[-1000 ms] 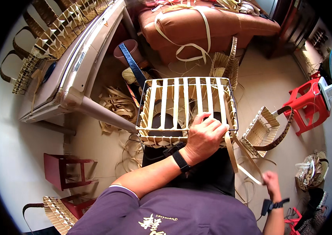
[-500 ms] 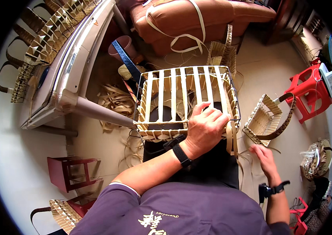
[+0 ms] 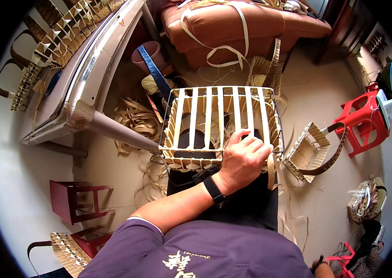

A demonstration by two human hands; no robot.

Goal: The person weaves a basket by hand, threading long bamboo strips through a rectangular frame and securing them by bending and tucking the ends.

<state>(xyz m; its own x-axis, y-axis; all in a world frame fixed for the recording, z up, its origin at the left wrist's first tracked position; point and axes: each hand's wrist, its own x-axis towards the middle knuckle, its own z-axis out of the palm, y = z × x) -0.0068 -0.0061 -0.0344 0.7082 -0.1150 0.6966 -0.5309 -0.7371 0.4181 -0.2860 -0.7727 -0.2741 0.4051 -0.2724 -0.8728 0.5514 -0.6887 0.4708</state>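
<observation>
A rectangular basket [image 3: 196,162] with a dark wire frame and pale woven sides rests over my lap, parallel pale strips crossing its upper face. My left hand [image 3: 244,157] closes over the near rim, right of the middle, fingers curled onto the strips and frame. A loose pale strip [image 3: 270,171] loops down beside that hand at the near right corner. Thin strands [image 3: 306,227] trail from there toward the lower right. Only my right wrist [image 3: 322,268], with a dark band, shows at the lower edge; its fingers are hidden.
A small handled basket [image 3: 304,150] lies on the floor to the right, near a red stool [image 3: 362,120]. Left are a table leg [image 3: 122,132], a heap of strips [image 3: 135,120] and a dark red stool [image 3: 64,201]. Beyond stands a brown sofa [image 3: 260,28].
My right hand has swung down and back from beside the basket's right corner to the lower edge. My left hand keeps its hold on the rim. The view has shifted slightly.
</observation>
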